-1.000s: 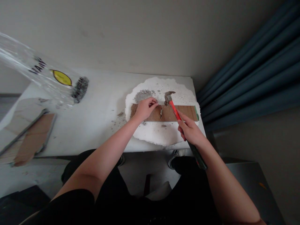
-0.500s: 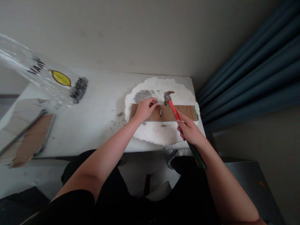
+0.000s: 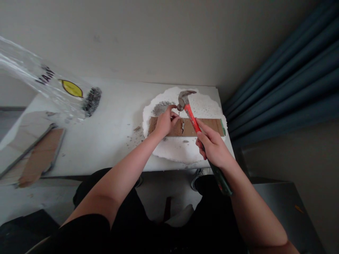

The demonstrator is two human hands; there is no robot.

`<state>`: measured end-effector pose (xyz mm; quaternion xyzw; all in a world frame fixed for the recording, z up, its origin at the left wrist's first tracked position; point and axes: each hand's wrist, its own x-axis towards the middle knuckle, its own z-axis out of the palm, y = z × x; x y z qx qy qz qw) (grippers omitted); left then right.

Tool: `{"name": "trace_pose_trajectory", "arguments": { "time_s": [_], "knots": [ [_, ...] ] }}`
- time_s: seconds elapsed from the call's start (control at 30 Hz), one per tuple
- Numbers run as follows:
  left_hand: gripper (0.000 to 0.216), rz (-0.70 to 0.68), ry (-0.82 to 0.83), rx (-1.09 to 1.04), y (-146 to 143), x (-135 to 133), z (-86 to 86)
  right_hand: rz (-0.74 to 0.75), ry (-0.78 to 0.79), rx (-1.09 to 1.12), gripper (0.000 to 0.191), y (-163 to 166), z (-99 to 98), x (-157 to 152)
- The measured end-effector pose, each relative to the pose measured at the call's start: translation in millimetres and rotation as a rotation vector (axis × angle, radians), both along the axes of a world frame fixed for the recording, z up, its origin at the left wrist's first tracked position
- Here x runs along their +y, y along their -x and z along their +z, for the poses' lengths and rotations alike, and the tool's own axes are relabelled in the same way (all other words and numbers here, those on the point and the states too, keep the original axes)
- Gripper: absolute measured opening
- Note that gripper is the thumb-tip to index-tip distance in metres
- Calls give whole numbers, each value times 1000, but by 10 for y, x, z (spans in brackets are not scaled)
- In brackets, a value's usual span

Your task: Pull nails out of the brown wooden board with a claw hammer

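My right hand [image 3: 213,146] is wrapped round the dark handle of a claw hammer [image 3: 191,115] with a red neck. Its grey head hovers just above a thin upright nail [image 3: 179,114]. My left hand [image 3: 164,121] pinches at the nail's lower part, its forefinger raised near the hammer head. Under the left hand lies a brown board [image 3: 202,127] with a ragged crack across it, right of the fingers. The board rests on a white slab with rough edges [image 3: 174,150]. Where the nail's tip meets the surface is hidden by the fingers.
Grey rubble [image 3: 161,107] lies on the slab behind my left hand, with crumbs on the white table [image 3: 111,123]. A clear plastic bag [image 3: 53,81] with dark contents stands at left. Broken board pieces [image 3: 41,157] and a bar lie front left. A blue curtain [image 3: 286,77] hangs at right.
The hammer head has moved left and up, from over the board to above the nail. My left forefinger has lifted, and the nail now shows beside the fingers.
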<state>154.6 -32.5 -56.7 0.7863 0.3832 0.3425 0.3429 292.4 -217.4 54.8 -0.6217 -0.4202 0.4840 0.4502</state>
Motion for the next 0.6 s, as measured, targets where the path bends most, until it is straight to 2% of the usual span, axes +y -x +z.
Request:
{"name": "trace_pose_trajectory", "arguments": {
  "time_s": [0.47, 0.6],
  "knots": [
    [48, -19, -24, 31, 2, 6, -21, 24, -33, -54, 58, 24, -21, 21],
    [25, -47, -44, 45, -6, 36, -28, -2, -55, -68, 58, 15, -42, 6]
  ]
}}
